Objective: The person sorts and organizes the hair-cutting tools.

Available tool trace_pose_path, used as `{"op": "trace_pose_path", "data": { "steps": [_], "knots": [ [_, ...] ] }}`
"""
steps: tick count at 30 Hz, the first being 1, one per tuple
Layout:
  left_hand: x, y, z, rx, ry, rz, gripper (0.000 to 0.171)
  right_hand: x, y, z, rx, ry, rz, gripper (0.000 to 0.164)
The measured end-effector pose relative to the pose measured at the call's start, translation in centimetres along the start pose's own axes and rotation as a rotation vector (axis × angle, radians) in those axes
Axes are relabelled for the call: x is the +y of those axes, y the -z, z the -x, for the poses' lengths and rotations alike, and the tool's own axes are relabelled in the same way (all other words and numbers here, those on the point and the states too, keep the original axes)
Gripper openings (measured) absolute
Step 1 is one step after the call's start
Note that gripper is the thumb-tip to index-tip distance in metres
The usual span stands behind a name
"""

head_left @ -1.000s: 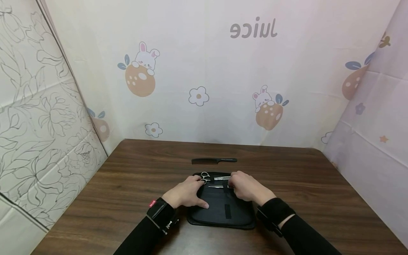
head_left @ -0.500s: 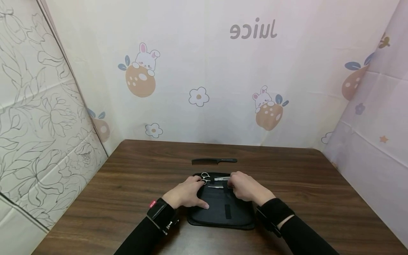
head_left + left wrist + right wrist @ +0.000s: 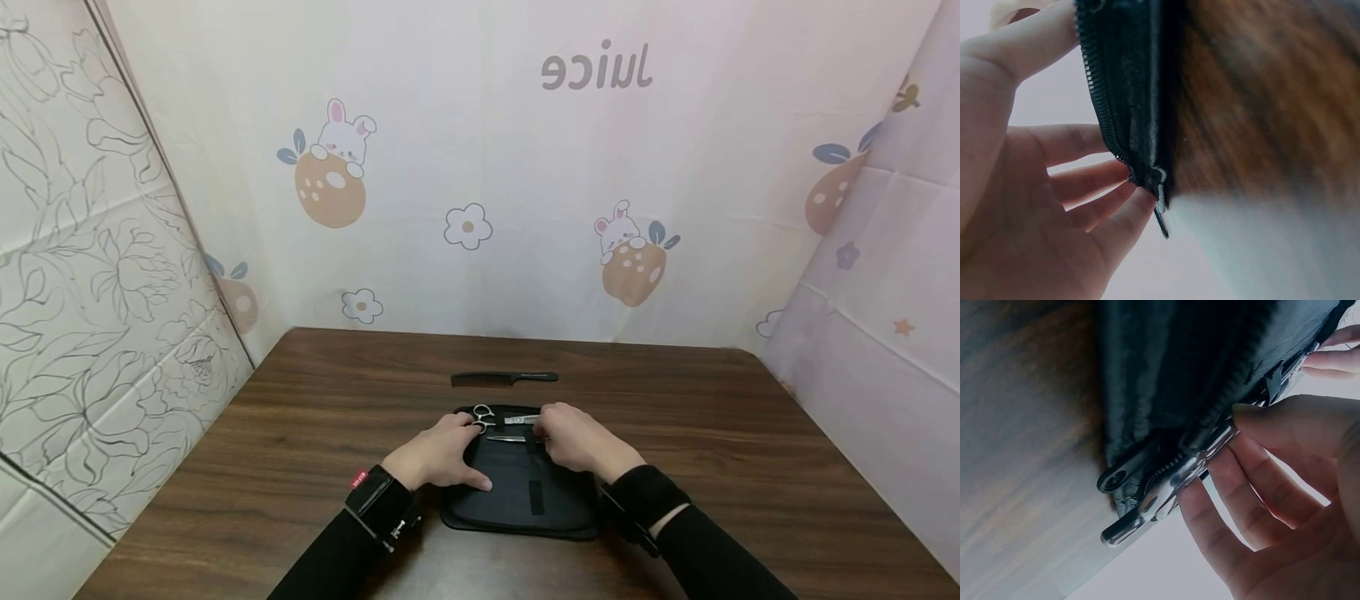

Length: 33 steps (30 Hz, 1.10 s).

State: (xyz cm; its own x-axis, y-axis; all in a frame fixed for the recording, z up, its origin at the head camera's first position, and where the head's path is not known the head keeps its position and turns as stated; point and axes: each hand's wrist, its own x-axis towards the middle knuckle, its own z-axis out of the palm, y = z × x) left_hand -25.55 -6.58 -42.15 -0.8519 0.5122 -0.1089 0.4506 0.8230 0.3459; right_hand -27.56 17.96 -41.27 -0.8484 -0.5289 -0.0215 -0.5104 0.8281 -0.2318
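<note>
A black zippered case [image 3: 502, 500] lies opened out on the table. My left hand [image 3: 442, 450] rests along its left edge, thumb stretched over the surface and fingertips touching the zipper side [image 3: 1100, 94]. At the far end of the case lies one pair of silver scissors [image 3: 522, 420], its finger rings beside my left fingertips. Just nearer is a second pair of scissors [image 3: 507, 439], blade pointing left under a small strap. My right hand [image 3: 581, 442] pinches this second pair between thumb and fingers near its handle [image 3: 1175, 481]; the head view hides that handle.
A black comb [image 3: 504, 378] lies on the brown wooden table [image 3: 337, 383] beyond the case. An elastic loop [image 3: 536, 497] sits on the near part of the case. A printed curtain [image 3: 465, 150] hangs behind the table, with more fabric at both sides.
The second pair of scissors has slid slightly left, its tip now farther along the case. My right hand has shifted a little left with it. The left hand has stayed still.
</note>
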Motion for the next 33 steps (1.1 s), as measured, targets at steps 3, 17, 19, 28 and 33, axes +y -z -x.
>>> {"op": "trace_pose_path", "data": {
  "steps": [3,17,19,28,33],
  "knots": [
    [0.0,0.0,0.0,-0.005,0.001,-0.005,0.088,0.0,0.0,0.0,0.007,-0.006,0.003,0.021],
    [-0.1,-0.3,-0.2,0.004,-0.002,-0.013,0.087,0.9,0.7,1.5,0.037,0.011,0.059,0.015],
    [-0.1,-0.3,-0.1,0.004,-0.003,-0.011,0.087,1.1,0.9,1.6,0.029,0.020,0.058,0.015],
    [0.0,-0.2,-0.1,0.001,0.000,-0.007,0.087,1.6,0.9,1.7,0.014,0.097,0.039,0.017],
    [-0.1,-0.2,-0.1,0.007,-0.004,-0.016,0.087,1.7,0.9,1.5,0.025,0.124,0.057,0.018]
  ]
}}
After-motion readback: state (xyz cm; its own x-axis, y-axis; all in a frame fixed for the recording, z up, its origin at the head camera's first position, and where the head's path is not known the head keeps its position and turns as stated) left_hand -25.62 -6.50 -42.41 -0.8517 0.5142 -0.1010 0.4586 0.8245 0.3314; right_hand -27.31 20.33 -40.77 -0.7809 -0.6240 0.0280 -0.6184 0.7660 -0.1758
